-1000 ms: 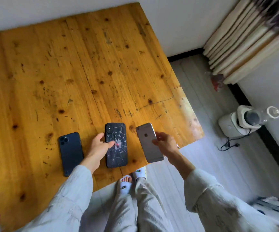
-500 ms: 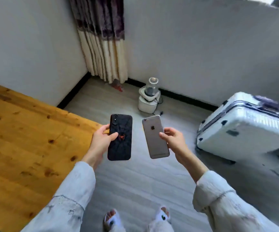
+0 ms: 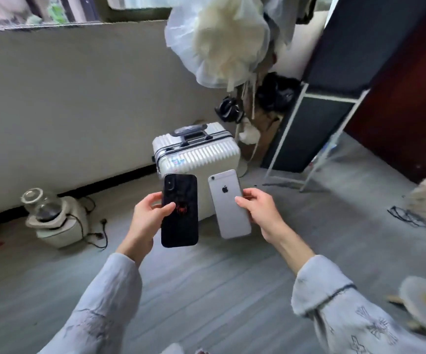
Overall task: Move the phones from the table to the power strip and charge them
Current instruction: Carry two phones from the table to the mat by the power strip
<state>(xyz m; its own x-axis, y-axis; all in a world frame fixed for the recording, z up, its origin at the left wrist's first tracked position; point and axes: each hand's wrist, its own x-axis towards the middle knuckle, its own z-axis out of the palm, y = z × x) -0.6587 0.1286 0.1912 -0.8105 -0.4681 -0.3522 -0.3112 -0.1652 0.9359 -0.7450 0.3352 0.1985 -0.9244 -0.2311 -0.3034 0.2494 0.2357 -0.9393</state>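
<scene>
Left hand (image 3: 146, 217) grips black phone (image 3: 180, 211), right hand (image 3: 257, 210) grips silver iPhone (image 3: 229, 204), both backs up, side by side above floor. White suitcase (image 3: 197, 154) partly hidden behind phones. Fingers under phones hidden; edges blurred.

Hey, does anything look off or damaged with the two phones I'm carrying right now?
Nothing stands out. The left hand grips the black phone and the right hand grips the silver phone, both back side up. No cracks show on either back in this blurred view. No power strip is in view.
</scene>
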